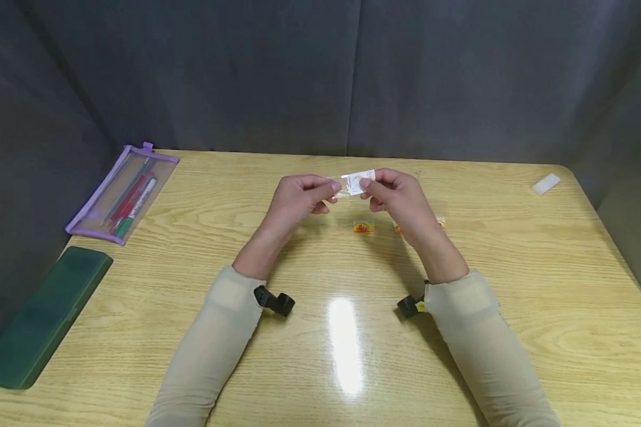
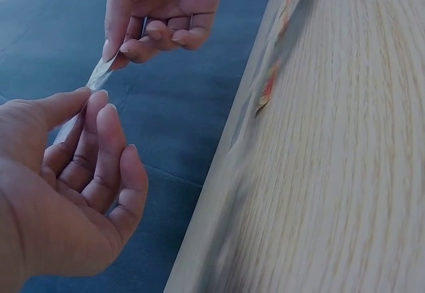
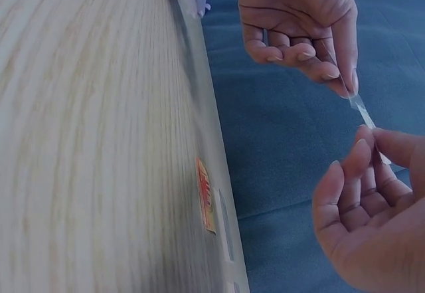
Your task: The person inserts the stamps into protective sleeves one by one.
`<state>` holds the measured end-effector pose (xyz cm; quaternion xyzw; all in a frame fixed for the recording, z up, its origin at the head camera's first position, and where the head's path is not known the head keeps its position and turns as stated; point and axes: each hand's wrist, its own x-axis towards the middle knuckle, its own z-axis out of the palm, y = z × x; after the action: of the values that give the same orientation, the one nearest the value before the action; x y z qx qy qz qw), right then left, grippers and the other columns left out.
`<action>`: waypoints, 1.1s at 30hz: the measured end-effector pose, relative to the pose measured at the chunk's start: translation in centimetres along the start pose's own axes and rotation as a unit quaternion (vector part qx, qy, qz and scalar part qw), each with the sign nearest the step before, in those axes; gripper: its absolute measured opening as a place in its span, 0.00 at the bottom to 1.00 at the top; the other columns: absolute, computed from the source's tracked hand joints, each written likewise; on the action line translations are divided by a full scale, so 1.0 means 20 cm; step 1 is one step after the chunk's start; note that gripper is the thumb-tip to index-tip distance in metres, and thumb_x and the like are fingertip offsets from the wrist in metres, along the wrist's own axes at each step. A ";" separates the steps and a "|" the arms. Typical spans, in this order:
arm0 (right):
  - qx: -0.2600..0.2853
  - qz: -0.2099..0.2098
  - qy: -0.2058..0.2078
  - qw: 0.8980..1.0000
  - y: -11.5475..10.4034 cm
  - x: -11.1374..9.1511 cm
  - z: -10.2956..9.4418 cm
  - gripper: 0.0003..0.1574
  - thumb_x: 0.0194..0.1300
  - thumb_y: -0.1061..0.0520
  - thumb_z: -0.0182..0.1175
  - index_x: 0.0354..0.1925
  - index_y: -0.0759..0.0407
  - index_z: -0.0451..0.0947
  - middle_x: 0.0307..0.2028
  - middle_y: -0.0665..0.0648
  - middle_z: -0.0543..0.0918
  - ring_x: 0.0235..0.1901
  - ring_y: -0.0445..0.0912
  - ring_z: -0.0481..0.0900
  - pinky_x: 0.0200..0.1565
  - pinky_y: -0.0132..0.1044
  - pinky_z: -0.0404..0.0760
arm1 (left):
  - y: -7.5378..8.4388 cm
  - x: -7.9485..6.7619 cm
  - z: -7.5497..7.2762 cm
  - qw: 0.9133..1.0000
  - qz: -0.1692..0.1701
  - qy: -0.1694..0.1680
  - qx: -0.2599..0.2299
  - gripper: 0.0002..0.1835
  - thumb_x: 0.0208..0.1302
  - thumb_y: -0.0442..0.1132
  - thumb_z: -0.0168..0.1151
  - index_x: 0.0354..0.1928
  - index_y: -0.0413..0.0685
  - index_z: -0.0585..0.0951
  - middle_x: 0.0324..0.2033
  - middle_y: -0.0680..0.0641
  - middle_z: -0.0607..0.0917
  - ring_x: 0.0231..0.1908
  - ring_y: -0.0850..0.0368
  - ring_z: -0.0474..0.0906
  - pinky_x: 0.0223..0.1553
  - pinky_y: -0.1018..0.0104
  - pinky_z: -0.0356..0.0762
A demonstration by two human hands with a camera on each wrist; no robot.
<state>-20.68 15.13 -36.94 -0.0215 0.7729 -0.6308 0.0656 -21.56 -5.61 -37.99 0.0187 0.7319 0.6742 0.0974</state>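
I see a flat white packet (image 1: 354,186) with a clear end, held above the worktop (image 1: 561,284), near its back edge. The left hand (image 1: 301,197) pinches the clear end, the right hand (image 1: 402,193) the white. Pens (image 1: 137,202) fill a see-through pouch (image 1: 96,235) (back left corner). The right wrist partly hides orange pieces (image 1: 364,227).

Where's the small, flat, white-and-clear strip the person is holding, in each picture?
Head: the strip is a little above centre, between the left hand and right hand.
Left wrist: the strip is at the upper left.
Right wrist: the strip is at the right, just above mid-height.
Shared landmark: the pale wood-grain table, right side in left wrist, left side in right wrist.
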 end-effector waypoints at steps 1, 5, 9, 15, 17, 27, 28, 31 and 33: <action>-0.002 0.001 -0.003 1.000 0.00 0.00 0.00 0.13 0.73 0.54 0.61 0.46 0.64 0.80 0.32 0.49 0.82 0.30 0.41 0.74 0.36 0.29 0.81 | 0.00 0.00 0.00 1.000 0.001 0.001 0.002 0.13 0.66 0.44 0.70 0.46 0.42 0.89 0.40 0.41 0.89 0.32 0.59 0.83 0.37 0.66 0.86; -0.020 0.008 -0.028 0.999 0.00 0.01 -0.01 0.14 0.74 0.53 0.61 0.45 0.65 0.80 0.32 0.49 0.81 0.30 0.41 0.74 0.37 0.29 0.81 | 0.00 0.00 -0.01 1.000 0.004 0.000 0.006 0.13 0.67 0.45 0.69 0.45 0.43 0.89 0.35 0.46 0.88 0.29 0.59 0.83 0.38 0.65 0.86; -0.036 0.016 -0.061 0.997 0.01 0.01 -0.01 0.16 0.74 0.51 0.60 0.45 0.65 0.78 0.31 0.49 0.79 0.31 0.42 0.75 0.40 0.31 0.81 | 0.00 0.00 -0.01 1.000 0.013 -0.009 0.005 0.13 0.68 0.45 0.68 0.44 0.42 0.88 0.30 0.51 0.86 0.26 0.61 0.80 0.37 0.65 0.85; -0.033 0.013 -0.064 0.997 0.02 0.02 -0.01 0.16 0.74 0.51 0.60 0.44 0.65 0.78 0.31 0.50 0.79 0.31 0.41 0.75 0.40 0.32 0.81 | 0.00 0.00 -0.01 1.000 0.017 -0.021 0.006 0.13 0.68 0.45 0.68 0.42 0.42 0.88 0.29 0.52 0.86 0.25 0.61 0.79 0.37 0.64 0.85; -0.030 0.010 -0.057 0.998 0.02 0.02 0.00 0.16 0.74 0.51 0.60 0.44 0.65 0.78 0.31 0.50 0.79 0.31 0.41 0.75 0.40 0.32 0.81 | 0.00 0.00 -0.01 1.000 0.015 -0.020 0.010 0.13 0.68 0.46 0.68 0.41 0.43 0.88 0.28 0.52 0.86 0.25 0.60 0.80 0.38 0.63 0.85; -0.012 -0.002 -0.010 1.000 0.01 0.01 0.00 0.14 0.73 0.51 0.61 0.39 0.62 0.78 0.30 0.49 0.80 0.28 0.41 0.76 0.38 0.31 0.82 | 0.01 0.00 -0.04 0.999 0.021 -0.005 0.025 0.12 0.67 0.46 0.69 0.43 0.45 0.89 0.32 0.49 0.88 0.25 0.59 0.81 0.47 0.50 0.85; -0.008 -0.006 -0.002 1.000 0.01 0.01 -0.01 0.15 0.73 0.51 0.61 0.39 0.63 0.78 0.30 0.50 0.80 0.28 0.41 0.75 0.38 0.30 0.81 | 0.01 0.00 -0.04 1.000 0.020 -0.004 0.023 0.13 0.67 0.46 0.69 0.44 0.45 0.89 0.33 0.49 0.88 0.25 0.60 0.81 0.46 0.51 0.85; 0.006 -0.014 0.018 1.000 0.01 0.00 0.00 0.15 0.73 0.50 0.62 0.37 0.62 0.78 0.29 0.50 0.80 0.27 0.42 0.75 0.37 0.30 0.81 | 0.00 0.00 -0.03 1.000 0.021 -0.003 0.015 0.13 0.66 0.45 0.70 0.45 0.44 0.90 0.32 0.49 0.89 0.26 0.61 0.82 0.43 0.58 0.86; 0.010 -0.014 0.024 1.000 0.01 0.00 0.00 0.15 0.73 0.50 0.62 0.37 0.62 0.78 0.29 0.50 0.80 0.27 0.42 0.75 0.37 0.30 0.80 | 0.00 0.00 -0.03 1.000 0.020 -0.001 0.010 0.13 0.66 0.45 0.70 0.46 0.44 0.90 0.31 0.49 0.90 0.26 0.61 0.83 0.41 0.62 0.85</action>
<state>-20.72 15.16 -37.12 -0.0163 0.7678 -0.6394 0.0382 -21.62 -6.12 -37.88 0.0353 0.7380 0.6686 0.0846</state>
